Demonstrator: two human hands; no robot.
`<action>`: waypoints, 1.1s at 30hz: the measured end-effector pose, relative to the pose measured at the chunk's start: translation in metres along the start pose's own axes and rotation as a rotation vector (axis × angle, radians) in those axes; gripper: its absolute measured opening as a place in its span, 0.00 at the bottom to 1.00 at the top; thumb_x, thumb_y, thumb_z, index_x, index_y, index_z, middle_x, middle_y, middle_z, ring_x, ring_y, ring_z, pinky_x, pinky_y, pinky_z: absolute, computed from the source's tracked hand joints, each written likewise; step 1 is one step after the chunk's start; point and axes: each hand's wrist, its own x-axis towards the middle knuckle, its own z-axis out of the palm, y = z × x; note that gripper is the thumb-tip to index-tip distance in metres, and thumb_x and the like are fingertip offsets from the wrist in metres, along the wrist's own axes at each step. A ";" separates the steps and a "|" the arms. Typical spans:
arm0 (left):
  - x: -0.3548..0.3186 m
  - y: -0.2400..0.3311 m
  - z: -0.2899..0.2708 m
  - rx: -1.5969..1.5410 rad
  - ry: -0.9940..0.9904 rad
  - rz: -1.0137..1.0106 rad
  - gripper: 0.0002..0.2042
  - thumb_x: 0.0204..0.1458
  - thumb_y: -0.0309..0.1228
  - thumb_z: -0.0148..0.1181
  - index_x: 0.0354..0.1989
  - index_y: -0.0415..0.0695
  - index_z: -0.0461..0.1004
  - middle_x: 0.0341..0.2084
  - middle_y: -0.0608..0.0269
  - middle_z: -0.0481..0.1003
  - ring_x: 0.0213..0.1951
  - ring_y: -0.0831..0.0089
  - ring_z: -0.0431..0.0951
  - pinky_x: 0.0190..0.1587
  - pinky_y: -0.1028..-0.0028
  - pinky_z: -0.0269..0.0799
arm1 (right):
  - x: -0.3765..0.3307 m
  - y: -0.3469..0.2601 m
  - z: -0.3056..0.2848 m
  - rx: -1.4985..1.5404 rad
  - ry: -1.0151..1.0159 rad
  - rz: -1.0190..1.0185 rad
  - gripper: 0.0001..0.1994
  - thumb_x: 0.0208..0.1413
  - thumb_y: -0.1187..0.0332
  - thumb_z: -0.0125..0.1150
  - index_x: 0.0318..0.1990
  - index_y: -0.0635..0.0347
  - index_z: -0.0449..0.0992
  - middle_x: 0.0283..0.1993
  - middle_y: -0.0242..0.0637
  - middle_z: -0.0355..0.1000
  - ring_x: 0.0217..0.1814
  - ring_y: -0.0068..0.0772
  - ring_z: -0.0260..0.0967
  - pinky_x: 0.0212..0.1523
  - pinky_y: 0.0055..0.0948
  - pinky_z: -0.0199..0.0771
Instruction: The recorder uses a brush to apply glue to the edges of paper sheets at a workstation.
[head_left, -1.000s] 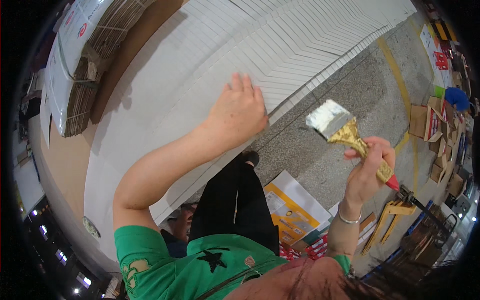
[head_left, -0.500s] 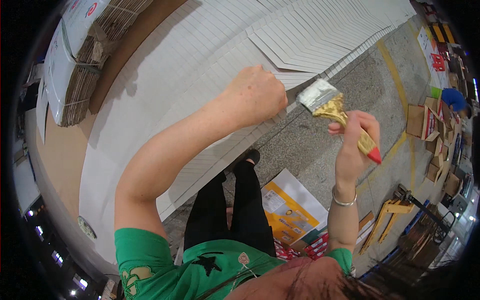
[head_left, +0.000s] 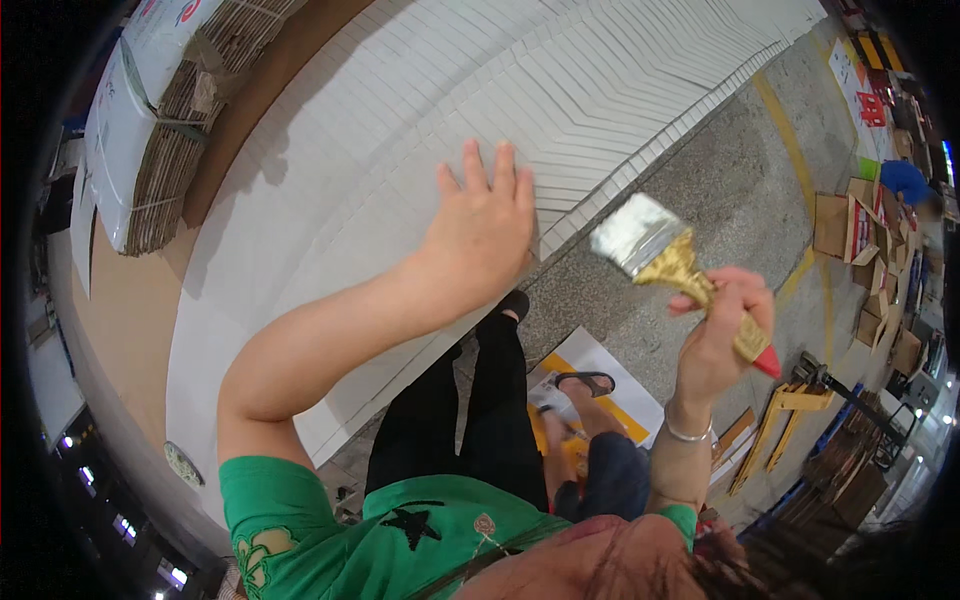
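My left hand (head_left: 481, 225) lies on the overlapping white sheets (head_left: 400, 170), its fingers stretched out and spread, holding nothing. The sheets are fanned out so that only narrow strips of each show, with their stepped edges along the near right side. My right hand (head_left: 722, 330) grips a paintbrush (head_left: 668, 258) by its yellow handle with a red tip. The brush is held up off the sheets, above the floor beside their edge. Its wide bristle end is coated white and points up and left, toward the sheets.
Tied stacks of folded cardboard (head_left: 165, 150) stand at the far left on a brown board (head_left: 130, 330). Below my right arm, another person's bare legs and sandal (head_left: 590, 385) show beside a yellow-and-white package (head_left: 610, 375). Open cartons (head_left: 850, 235) and a yellow frame (head_left: 785, 420) are at the right.
My left hand has gone from a closed fist near the sheets' edge to spread fingers, slightly left. A raised group of sheets now lies level. Another person's legs have come into view.
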 end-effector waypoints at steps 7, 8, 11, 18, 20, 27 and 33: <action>0.003 -0.019 -0.019 -0.403 -0.496 0.015 0.12 0.43 0.32 0.53 0.20 0.34 0.71 0.25 0.48 0.73 0.34 0.55 0.74 0.34 0.64 0.73 | -0.022 0.009 0.024 -0.176 -0.171 0.032 0.03 0.53 0.76 0.53 0.31 0.67 0.67 0.36 0.40 0.66 0.24 0.25 0.69 0.24 0.19 0.72; 0.002 -0.020 -0.018 -0.405 -0.495 0.012 0.12 0.43 0.32 0.53 0.20 0.34 0.71 0.25 0.48 0.73 0.34 0.55 0.74 0.34 0.64 0.73 | -0.022 0.006 0.024 -0.178 -0.174 0.032 0.03 0.53 0.76 0.53 0.31 0.67 0.67 0.36 0.40 0.66 0.24 0.25 0.69 0.24 0.19 0.72; -0.001 -0.019 -0.013 -0.417 -0.355 0.030 0.12 0.43 0.32 0.53 0.17 0.35 0.71 0.20 0.51 0.72 0.31 0.56 0.74 0.32 0.63 0.73 | -0.015 -0.005 0.030 -0.031 0.051 0.079 0.03 0.53 0.77 0.53 0.29 0.66 0.67 0.35 0.38 0.66 0.23 0.23 0.70 0.23 0.17 0.71; 0.001 -0.020 -0.017 -0.406 -0.401 0.020 0.12 0.43 0.32 0.52 0.16 0.36 0.71 0.20 0.51 0.72 0.31 0.57 0.74 0.31 0.63 0.73 | -0.030 -0.005 0.028 0.002 -0.033 0.090 0.03 0.53 0.76 0.53 0.31 0.66 0.67 0.34 0.37 0.66 0.25 0.22 0.70 0.23 0.18 0.71; 0.002 -0.017 -0.016 -0.415 -0.414 0.020 0.12 0.43 0.32 0.52 0.15 0.37 0.71 0.20 0.52 0.72 0.30 0.57 0.74 0.30 0.63 0.73 | -0.020 -0.004 0.037 -0.039 0.046 0.047 0.03 0.54 0.76 0.53 0.31 0.66 0.67 0.33 0.37 0.66 0.23 0.23 0.70 0.23 0.18 0.70; -0.025 -0.012 -0.003 -0.280 -0.164 0.007 0.10 0.42 0.31 0.54 0.21 0.34 0.72 0.28 0.49 0.74 0.36 0.54 0.74 0.33 0.64 0.74 | -0.046 -0.017 0.028 -0.015 -0.039 0.081 0.04 0.55 0.78 0.49 0.29 0.69 0.65 0.35 0.44 0.65 0.21 0.26 0.68 0.22 0.21 0.72; -0.065 -0.013 -0.034 -0.120 -0.181 0.005 0.10 0.43 0.30 0.54 0.24 0.33 0.70 0.33 0.46 0.72 0.37 0.50 0.74 0.36 0.65 0.74 | -0.047 -0.016 0.045 -0.016 0.042 0.083 0.02 0.54 0.77 0.49 0.32 0.68 0.65 0.36 0.43 0.65 0.22 0.27 0.69 0.23 0.22 0.73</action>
